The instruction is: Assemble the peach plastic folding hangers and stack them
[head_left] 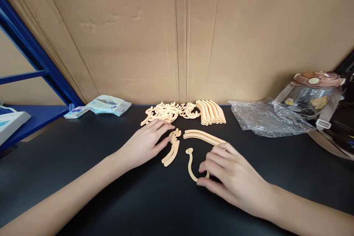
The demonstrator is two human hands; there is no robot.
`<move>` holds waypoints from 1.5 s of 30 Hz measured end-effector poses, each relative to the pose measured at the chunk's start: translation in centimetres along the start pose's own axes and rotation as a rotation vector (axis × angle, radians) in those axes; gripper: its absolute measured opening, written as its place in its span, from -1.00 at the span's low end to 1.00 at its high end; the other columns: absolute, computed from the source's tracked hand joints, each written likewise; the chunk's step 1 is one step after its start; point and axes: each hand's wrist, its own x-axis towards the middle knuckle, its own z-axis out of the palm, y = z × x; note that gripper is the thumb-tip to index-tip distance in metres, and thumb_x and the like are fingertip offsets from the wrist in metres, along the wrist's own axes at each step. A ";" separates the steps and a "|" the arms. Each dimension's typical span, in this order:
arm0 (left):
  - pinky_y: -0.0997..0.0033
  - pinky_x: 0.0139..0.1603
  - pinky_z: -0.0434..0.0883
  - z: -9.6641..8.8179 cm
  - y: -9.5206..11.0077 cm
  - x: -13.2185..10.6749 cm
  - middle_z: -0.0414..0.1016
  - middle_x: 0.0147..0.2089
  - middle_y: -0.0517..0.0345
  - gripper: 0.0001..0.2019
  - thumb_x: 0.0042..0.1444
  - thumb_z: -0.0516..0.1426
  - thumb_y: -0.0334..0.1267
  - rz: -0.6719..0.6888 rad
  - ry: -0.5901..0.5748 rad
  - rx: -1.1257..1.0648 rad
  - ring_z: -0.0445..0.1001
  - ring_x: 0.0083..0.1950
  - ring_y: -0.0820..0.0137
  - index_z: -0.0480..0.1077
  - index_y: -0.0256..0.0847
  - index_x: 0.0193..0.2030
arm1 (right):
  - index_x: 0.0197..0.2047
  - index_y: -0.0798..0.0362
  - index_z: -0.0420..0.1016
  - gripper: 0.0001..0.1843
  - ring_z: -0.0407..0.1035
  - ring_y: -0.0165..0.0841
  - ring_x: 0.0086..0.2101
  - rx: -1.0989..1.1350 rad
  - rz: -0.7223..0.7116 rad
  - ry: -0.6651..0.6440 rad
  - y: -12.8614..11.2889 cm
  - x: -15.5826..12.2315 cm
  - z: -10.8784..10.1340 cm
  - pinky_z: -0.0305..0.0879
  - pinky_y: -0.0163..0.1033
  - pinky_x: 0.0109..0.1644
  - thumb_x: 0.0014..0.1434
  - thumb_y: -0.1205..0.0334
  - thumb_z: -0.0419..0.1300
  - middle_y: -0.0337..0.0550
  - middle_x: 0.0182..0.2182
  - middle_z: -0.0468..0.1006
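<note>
- Right hand [232, 177]: narrow grip, thumb and fingers pinching a beige curved hook piece [190, 167], on the near side of the strip stack [211, 113]
- Left hand [148, 141]: fingers slightly parted over short curved pieces [173, 153], near and left of the strip stack; cannot tell whether its grip holds one
- Two long curved strips [193, 131] just in front of the strip stack
- Heap of hooks [166, 110] left of the strip stack, on the black desk [124, 199]

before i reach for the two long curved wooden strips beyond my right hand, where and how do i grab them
Probably pinch the two long curved wooden strips across their left ends, coming from your left and slightly above. Those ends lie free and close together on the table, while your right hand partly hides the other ends.
</note>
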 end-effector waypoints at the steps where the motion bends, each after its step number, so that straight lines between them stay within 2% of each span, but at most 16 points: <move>1: 0.13 0.20 0.31 0.0 -0.1 0.0 0.38 0.15 0.09 -0.69 0.34 -0.06 -0.15 0.005 -0.002 0.005 0.29 0.21 0.24 0.29 -0.13 0.14 | -0.31 0.07 0.40 -0.82 0.28 -0.36 -0.35 -0.012 0.023 0.011 0.4 0.1 -0.3 0.08 -0.20 -0.16 0.32 0.22 0.09 -0.25 -0.43 0.46; 6: 0.15 0.18 0.33 0.0 -0.2 -0.1 0.40 0.12 0.10 -0.70 0.33 -0.06 -0.15 0.039 0.004 0.027 0.32 0.18 0.24 0.31 -0.12 0.12 | -0.25 0.05 0.44 -0.87 0.33 -0.31 -0.25 -0.150 0.172 0.042 3.2 0.3 -1.5 0.13 -0.17 -0.11 0.32 0.29 0.08 -0.18 -0.28 0.51; 8: 0.16 0.16 0.35 -0.1 -0.2 -0.1 0.39 0.12 0.10 -0.70 0.33 -0.06 -0.16 0.055 0.005 0.036 0.32 0.18 0.24 0.32 -0.11 0.12 | -0.17 0.04 0.47 -0.87 0.34 -0.29 -0.18 -0.191 0.194 0.027 4.2 0.2 -1.5 0.16 -0.15 -0.09 0.31 0.28 0.10 -0.14 -0.20 0.51; 11: 0.19 0.14 0.36 -0.3 -0.2 -0.1 0.40 0.11 0.09 -0.71 0.34 -0.07 -0.21 0.098 0.005 0.057 0.33 0.17 0.24 0.34 -0.13 0.10 | -0.02 0.01 0.48 -0.78 0.33 -0.24 -0.08 -0.237 0.198 -0.005 4.9 0.1 -1.1 0.19 -0.10 -0.02 0.29 0.23 0.13 -0.09 -0.09 0.49; 20: 0.25 0.09 0.38 -0.5 0.2 -0.1 0.42 0.09 0.11 -0.70 0.34 -0.08 -0.26 0.200 0.015 0.098 0.37 0.14 0.26 0.37 -0.09 0.11 | -0.06 0.03 0.54 -0.77 0.33 -0.21 -0.04 -0.262 0.202 -0.050 4.5 0.2 -0.9 0.24 -0.05 0.04 0.30 0.18 0.12 -0.06 -0.06 0.49; 37: 0.29 0.04 0.40 -0.9 0.0 0.0 0.47 0.02 0.10 -0.72 0.34 -0.08 -0.28 0.189 0.033 0.073 0.43 0.04 0.29 0.43 -0.12 0.01 | 0.09 0.01 0.46 -0.69 0.29 -0.17 0.01 -0.225 0.194 -0.061 4.3 0.4 -0.9 0.24 0.03 0.10 0.32 0.24 0.07 -0.02 0.00 0.46; 45: 0.27 0.05 0.40 -0.7 0.5 -0.1 0.45 0.04 0.07 -0.71 0.34 -0.08 -0.30 0.240 0.054 0.117 0.41 0.07 0.27 0.40 -0.15 0.05 | 0.03 0.06 0.49 -0.72 0.30 -0.17 0.00 -0.284 0.177 -0.020 4.7 0.1 -0.6 0.23 0.02 0.08 0.31 0.25 0.09 -0.02 -0.04 0.47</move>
